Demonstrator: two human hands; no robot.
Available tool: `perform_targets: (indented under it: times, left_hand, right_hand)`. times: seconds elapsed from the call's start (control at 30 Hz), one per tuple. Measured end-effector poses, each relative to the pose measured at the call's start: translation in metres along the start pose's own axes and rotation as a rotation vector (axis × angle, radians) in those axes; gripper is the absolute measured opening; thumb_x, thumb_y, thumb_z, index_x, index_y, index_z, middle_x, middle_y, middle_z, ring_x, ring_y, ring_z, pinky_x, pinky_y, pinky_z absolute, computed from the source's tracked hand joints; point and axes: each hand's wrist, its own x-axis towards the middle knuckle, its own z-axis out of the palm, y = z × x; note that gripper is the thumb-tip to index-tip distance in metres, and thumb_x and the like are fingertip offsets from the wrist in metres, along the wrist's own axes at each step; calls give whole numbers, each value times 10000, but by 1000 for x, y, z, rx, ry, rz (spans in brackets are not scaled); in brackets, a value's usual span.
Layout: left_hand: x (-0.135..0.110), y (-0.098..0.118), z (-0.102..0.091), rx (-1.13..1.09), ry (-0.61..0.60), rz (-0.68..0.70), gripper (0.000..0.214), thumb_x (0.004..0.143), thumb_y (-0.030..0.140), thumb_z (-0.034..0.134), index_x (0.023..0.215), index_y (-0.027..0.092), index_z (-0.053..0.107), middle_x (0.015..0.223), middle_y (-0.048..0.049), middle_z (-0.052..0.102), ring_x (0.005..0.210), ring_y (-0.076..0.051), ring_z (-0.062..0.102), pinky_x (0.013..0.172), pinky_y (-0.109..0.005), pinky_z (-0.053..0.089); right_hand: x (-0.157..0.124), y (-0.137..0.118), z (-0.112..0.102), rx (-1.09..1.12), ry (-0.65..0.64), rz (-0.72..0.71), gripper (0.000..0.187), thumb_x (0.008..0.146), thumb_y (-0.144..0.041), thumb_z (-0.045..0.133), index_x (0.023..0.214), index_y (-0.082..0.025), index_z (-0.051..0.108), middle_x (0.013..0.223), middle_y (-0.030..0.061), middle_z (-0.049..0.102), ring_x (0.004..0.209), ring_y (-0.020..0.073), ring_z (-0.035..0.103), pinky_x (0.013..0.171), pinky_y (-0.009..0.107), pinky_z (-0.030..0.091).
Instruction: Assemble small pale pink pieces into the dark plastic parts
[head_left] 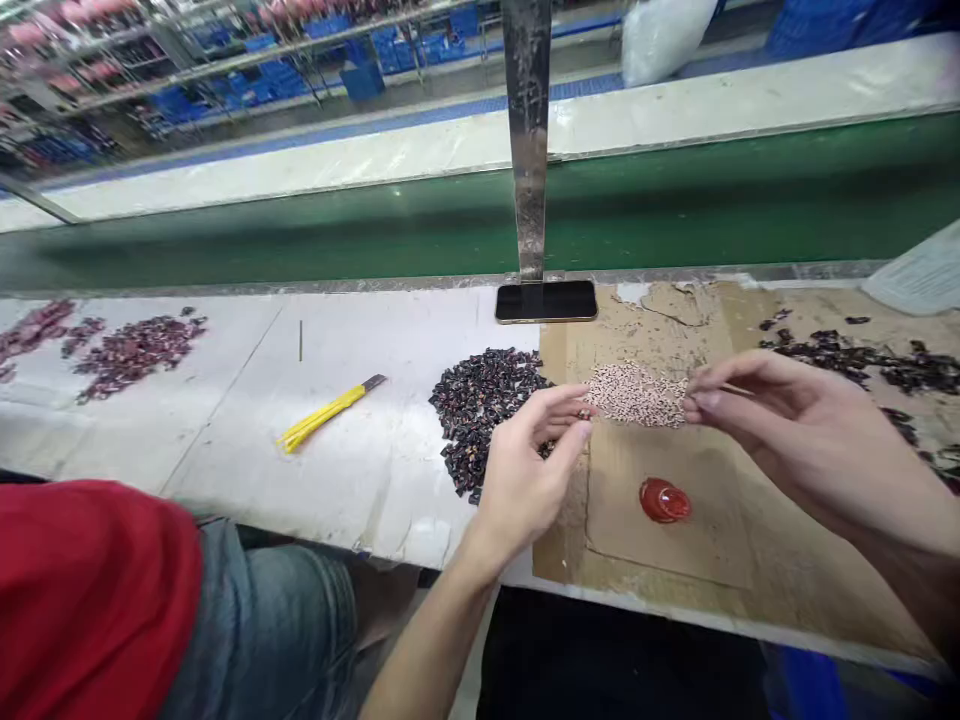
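Note:
My left hand [536,455] hovers over the right edge of a heap of small dark parts [486,405], its fingertips pinched on a tiny piece I cannot make out. My right hand [765,420] is closed on a thin stick whose tip shows above the fingers, just right of a small pile of pale pinkish parts [636,393]. Both hands are a little above a sheet of brown cardboard [675,540]. A red blob [664,499] sits on the cardboard below the pale pile.
A yellow utility knife [326,414] lies left of the dark heap. A black phone [546,300] rests against a metal post [529,140]. More dark parts [840,352] are scattered at the right, purplish ones [135,350] at the left. A green conveyor belt [675,215] runs behind.

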Motion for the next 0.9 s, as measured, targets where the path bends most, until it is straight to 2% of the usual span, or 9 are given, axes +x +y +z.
perform_targets:
  times: [0.13,0.23,0.33,0.47,0.57,0.63,0.77,0.83,0.9]
  left_hand:
    - [-21,17,13,-79,59,-30,197,952,135,751,1132,210,781,1057,-23,837,960,-113,792,880,-183,654]
    - [-34,24,22,-30,94,46,124,986,151,713,1063,200,797,1035,-36,828,855,-119,794,809,-204,672]
    - [-40,24,31,69,91,144,106,981,155,723,1048,181,800,973,-49,813,793,-139,792,751,-233,685]
    - [-39,22,36,169,112,283,71,967,142,742,1013,170,788,947,-51,825,856,-172,804,811,-273,699]
    - [-37,19,32,257,146,429,137,967,97,731,1080,166,765,1003,-54,834,891,-157,798,859,-264,692]
    - [-34,17,26,341,110,527,155,984,92,708,1114,161,759,1036,-70,827,893,-147,793,857,-253,687]
    - [-31,13,20,499,86,720,103,994,96,690,1060,130,761,949,-74,810,829,-149,789,792,-232,680]
    - [-31,12,22,520,108,765,80,973,79,706,1027,115,752,901,-74,806,802,-157,785,769,-232,675]
    - [-33,10,26,469,121,720,78,952,67,718,1005,118,744,892,-75,805,782,-155,778,761,-230,670]
  right_hand:
    - [-26,1,12,271,-174,62,277,729,-415,944,807,-254,732,877,10,696,759,130,717,702,177,639]
    - [-39,1,23,353,-247,36,208,790,-360,904,835,-276,719,870,-2,677,780,124,706,697,167,633]
    - [-47,4,32,326,-241,-49,168,839,-356,867,842,-288,712,881,-11,669,777,108,690,701,145,626]
    - [-54,12,33,236,-202,-117,151,868,-304,843,907,-302,697,960,-13,686,848,113,721,746,129,632]
    - [-58,15,30,175,-188,-143,172,870,-268,839,949,-310,691,1009,-14,710,890,117,736,790,127,633]
    - [-59,15,29,123,-199,-148,182,869,-260,840,969,-315,699,1009,-17,725,862,114,742,777,126,635]
    - [-59,13,27,56,-181,-136,195,841,-271,866,968,-300,722,965,-13,750,794,121,752,719,135,644]
    - [-61,14,28,60,-150,-123,215,819,-280,886,971,-291,735,965,-5,765,816,137,766,742,150,654]
    - [-64,17,28,86,-134,-116,217,834,-303,877,1011,-298,751,987,1,771,847,145,775,774,160,659]
